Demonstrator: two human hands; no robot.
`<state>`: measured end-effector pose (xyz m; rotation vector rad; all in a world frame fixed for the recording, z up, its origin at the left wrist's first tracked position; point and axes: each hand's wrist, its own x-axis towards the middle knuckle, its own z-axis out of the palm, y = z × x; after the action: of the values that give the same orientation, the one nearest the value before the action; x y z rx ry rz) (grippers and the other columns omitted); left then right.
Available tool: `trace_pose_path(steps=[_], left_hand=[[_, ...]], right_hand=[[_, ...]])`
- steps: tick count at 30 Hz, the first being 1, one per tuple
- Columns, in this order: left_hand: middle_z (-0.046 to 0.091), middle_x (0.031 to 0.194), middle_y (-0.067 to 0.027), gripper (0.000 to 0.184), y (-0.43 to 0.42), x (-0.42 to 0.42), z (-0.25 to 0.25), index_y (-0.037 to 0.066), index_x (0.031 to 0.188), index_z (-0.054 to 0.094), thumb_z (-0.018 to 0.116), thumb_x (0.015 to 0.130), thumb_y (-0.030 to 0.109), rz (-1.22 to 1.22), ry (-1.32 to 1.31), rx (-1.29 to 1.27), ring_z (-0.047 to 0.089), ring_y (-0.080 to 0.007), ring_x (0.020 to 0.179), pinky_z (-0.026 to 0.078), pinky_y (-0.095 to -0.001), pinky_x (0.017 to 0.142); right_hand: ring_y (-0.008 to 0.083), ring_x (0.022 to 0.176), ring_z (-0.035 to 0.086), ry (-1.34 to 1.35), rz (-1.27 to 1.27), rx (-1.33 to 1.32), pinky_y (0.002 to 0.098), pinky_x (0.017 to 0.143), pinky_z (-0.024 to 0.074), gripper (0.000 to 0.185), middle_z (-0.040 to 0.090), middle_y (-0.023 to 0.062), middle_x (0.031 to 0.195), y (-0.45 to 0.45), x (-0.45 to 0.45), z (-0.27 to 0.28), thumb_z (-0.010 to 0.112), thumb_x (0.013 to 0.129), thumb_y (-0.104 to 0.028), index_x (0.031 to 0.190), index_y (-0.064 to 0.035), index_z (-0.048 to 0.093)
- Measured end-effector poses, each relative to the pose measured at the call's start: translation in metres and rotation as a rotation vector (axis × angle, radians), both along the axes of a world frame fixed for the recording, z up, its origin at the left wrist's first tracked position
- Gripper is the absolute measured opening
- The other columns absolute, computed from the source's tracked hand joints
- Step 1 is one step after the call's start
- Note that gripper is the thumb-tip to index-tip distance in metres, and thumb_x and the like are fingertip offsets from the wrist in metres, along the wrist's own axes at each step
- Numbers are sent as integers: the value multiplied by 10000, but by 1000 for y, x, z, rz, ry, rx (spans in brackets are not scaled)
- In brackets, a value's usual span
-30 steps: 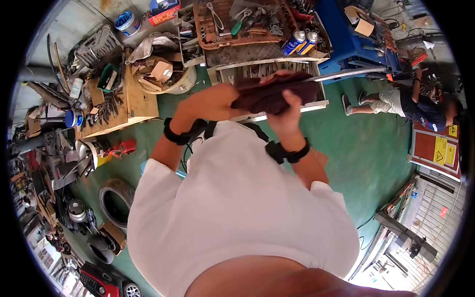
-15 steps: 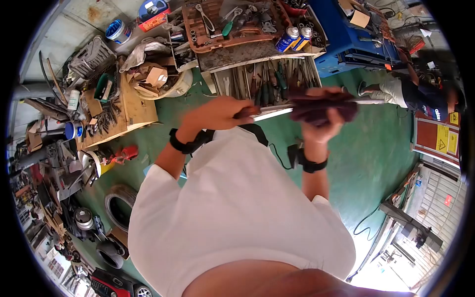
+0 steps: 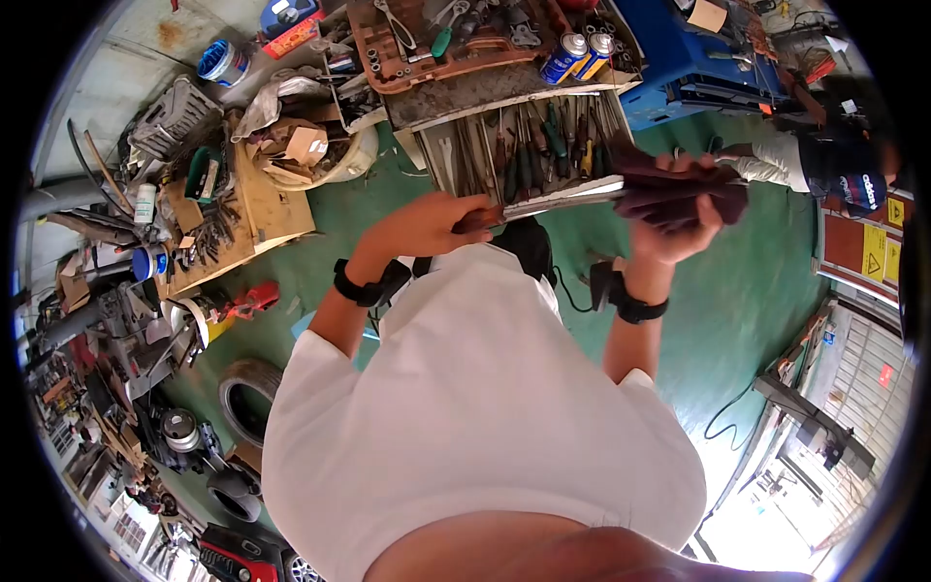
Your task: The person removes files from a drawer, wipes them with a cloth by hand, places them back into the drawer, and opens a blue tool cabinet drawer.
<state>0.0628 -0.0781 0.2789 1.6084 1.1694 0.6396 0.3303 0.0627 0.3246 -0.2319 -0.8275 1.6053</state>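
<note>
My left hand (image 3: 427,225) is closed round the reddish-brown handle of a long screwdriver (image 3: 477,221). Its thin metal shaft seems to run to the right, along the front edge of an open drawer (image 3: 427,155). A dark maroon rag (image 3: 679,189) is bunched in my right hand (image 3: 669,238), fingers pressed into it. The rag appears wrapped about the shaft, with a bit of metal showing past its right side. Inside the drawer, just beyond my hands, lie several screwdrivers (image 3: 553,145) with dark, green and yellow handles.
Above the drawer, a workbench holds an orange-brown tool case (image 3: 388,68) and two spray cans (image 3: 564,58). A wooden box (image 3: 272,209) and a round bin (image 3: 359,160) stand left. Tyres (image 3: 247,393) lie lower left. Another person (image 3: 839,170) is at the far right.
My right hand has moved right with the rag, away from my left hand, and more of the shaft shows between them. The left hand keeps its grip on the handle.
</note>
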Motion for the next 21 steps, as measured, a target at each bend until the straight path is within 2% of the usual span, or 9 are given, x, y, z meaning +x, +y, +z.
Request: trace_pose_path(steps=[3,5,9,11,14,16,17,19,21], left_hand=[[525,673,-121,272,7,9,3,35,972,537,658,923,273,-1,30,-18,518,-281,605,400,-374,569],[537,684,-127,279,8,16,0,32,962,530,659,923,276,18,51,-45,522,-283,611,400,-374,572],[576,720,-145,265,4,19,-1,23,951,521,661,924,247,111,42,-49,539,-300,632,410,-383,584],[590,734,-149,255,0,20,-1,20,954,526,662,924,234,165,0,-67,544,-311,642,418,-387,591],[598,691,-149,295,-2,15,-17,46,1039,559,698,898,265,211,65,36,542,-327,580,430,-390,562],[596,664,-112,264,-7,18,-20,35,939,579,745,862,225,408,-151,22,519,-226,543,409,-337,538],[596,664,-112,264,-9,16,-19,35,939,579,745,862,225,404,-148,23,519,-226,543,409,-337,538],[505,624,-21,259,-9,13,-7,20,860,572,785,822,163,480,-2,-12,436,-70,578,356,-276,525],[495,617,-9,250,-14,5,6,20,846,577,787,814,152,489,32,66,415,-73,565,348,-264,517]], right_hand=[[341,999,583,-223,112,-70,476,957,450,446,600,175,1012,-20,-23,-21,599,799,-236,1182,-42,480],[353,1032,606,-306,209,-154,449,915,502,405,610,195,1015,-38,-42,-36,624,787,-162,1147,-40,484],[353,1017,611,-303,286,-154,450,925,498,409,620,210,1042,-27,-38,-35,635,773,-141,1143,-38,494],[346,1001,608,-227,197,-31,456,925,497,416,610,200,991,-1,-24,-16,634,773,-166,1141,-35,488],[363,1002,597,-95,113,83,491,911,480,426,598,210,1033,35,-7,-7,624,779,-207,1132,-23,471],[363,1037,585,-40,143,150,485,924,481,455,581,198,1078,40,-3,-4,625,790,-227,1164,-19,470],[363,1037,585,-37,138,151,485,924,481,455,581,198,1078,37,-4,-6,625,790,-227,1164,-19,470],[356,1071,570,-189,225,33,470,949,481,496,565,175,1116,24,-9,-15,641,796,-238,1203,-18,463],[309,1073,591,-280,250,-103,434,974,479,521,580,154,1124,11,-15,-28,675,780,-214,1223,-20,481]])
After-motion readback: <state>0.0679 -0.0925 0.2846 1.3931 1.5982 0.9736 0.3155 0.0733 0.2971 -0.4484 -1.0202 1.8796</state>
